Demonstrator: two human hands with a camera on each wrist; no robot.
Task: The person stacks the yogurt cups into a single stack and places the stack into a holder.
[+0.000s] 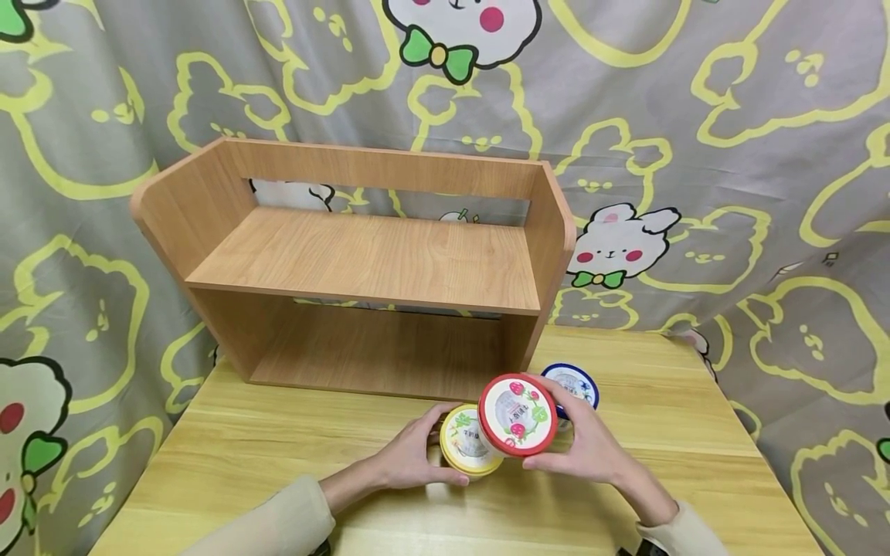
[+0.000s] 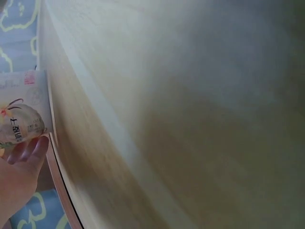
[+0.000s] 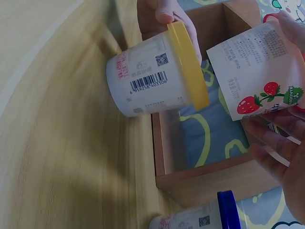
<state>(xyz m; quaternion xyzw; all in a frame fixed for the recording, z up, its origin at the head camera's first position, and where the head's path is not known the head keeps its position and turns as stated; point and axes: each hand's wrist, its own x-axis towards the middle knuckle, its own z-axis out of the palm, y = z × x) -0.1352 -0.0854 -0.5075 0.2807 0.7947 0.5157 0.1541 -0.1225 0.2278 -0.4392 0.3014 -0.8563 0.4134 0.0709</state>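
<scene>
My left hand holds a white paper tub with a yellow lid between thumb and fingers, low over the table; whether its base touches the wood I cannot tell. In the right wrist view a barcode shows on the yellow-lidded tub's side. A second tub, red-lidded with strawberries, is gripped by my right hand, raised and partly covering the yellow lid from above. Behind the right fingers stands a blue-lidded tub, partly hidden in the head view.
A two-tier wooden shelf stands at the back left of the wooden table, just beyond the tubs. Patterned grey curtain hangs behind the table and along its sides.
</scene>
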